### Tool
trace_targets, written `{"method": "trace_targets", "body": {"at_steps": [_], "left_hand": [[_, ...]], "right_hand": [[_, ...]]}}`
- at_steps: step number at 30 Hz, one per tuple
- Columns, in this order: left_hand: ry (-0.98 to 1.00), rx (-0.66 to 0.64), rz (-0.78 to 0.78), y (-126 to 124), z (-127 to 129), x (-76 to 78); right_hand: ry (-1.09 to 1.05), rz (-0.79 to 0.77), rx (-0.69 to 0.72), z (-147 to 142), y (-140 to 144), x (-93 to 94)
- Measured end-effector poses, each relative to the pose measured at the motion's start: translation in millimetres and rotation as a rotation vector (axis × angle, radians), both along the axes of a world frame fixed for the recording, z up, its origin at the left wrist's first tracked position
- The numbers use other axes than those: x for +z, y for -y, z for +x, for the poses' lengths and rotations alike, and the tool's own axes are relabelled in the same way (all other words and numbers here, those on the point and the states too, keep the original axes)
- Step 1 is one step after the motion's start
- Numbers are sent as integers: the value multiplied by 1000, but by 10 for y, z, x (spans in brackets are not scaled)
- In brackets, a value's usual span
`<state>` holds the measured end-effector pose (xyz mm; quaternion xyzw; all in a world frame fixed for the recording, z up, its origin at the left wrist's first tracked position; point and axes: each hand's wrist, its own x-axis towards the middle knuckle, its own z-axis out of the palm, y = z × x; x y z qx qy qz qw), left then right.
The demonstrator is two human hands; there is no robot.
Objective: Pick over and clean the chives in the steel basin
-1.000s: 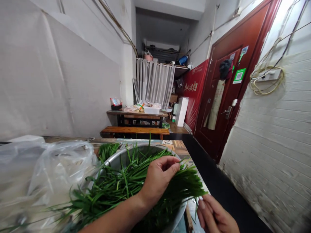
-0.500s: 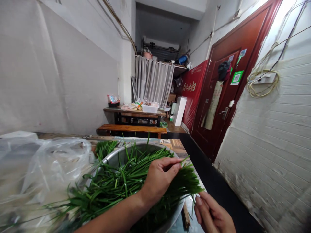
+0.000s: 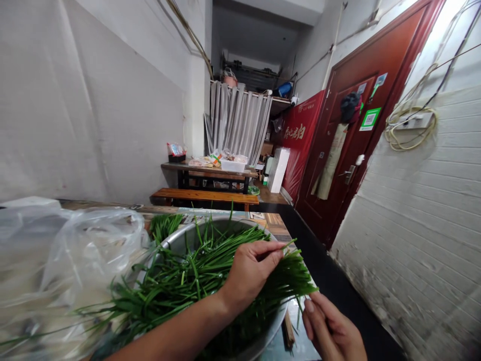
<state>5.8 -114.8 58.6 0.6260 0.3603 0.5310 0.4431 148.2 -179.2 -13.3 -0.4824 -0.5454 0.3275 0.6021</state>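
1. The left hand [image 3: 250,271] had thumb and forefinger pinched together at their tips on a thin green stalk [image 3: 290,242], which poked out toward the table's right edge.
2. The right hand [image 3: 334,326] had its thumb and fingers drawn close together at the cut ends of the greens, just beyond the table's right edge; whether they gripped a stalk, I could not tell.
3. The long greens [image 3: 210,271] lay heaped in a metal bowl [image 3: 278,328], their even ends fanned over its right rim and their loose leaves spilling over its left rim. The left forearm crossed above them.
4. The bowl stood on the table [image 3: 276,223], close to the right edge.
5. Some thin brown sticks [image 3: 288,331] lay between the bowl and that edge.
6. A smaller bunch of greens [image 3: 164,225] lay behind the bowl's left side, near the table's far edge.
7. A clear plastic bag [image 3: 93,250] covered much of the table's left part.
8. Beyond the far edge stood a wooden bench [image 3: 206,194], then a second table [image 3: 176,167] carrying a white tub [image 3: 233,164] near its right end.
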Motion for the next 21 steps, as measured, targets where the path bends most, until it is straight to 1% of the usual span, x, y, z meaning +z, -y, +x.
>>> {"method": "trace_targets", "body": {"at_steps": [4, 8, 11, 14, 17, 19, 21], "left_hand": [[-5, 1, 21, -13, 1, -17], [-12, 24, 85, -26, 9, -36], [-27, 35, 136, -37, 17, -44], [-52, 39, 182, -43, 21, -51], [-110, 35, 276, -41, 19, -68], [-170, 10, 362, -44, 15, -85], [-231, -32, 434, -54, 5, -97]], "right_hand": [[31, 4, 37, 51, -8, -9], [71, 14, 89, 103, -24, -19], [93, 26, 82, 109, -17, 0], [66, 35, 59, 97, 0, 33], [65, 33, 75, 99, 1, 54], [82, 28, 100, 113, -8, 52], [83, 25, 96, 132, -13, 37]]}}
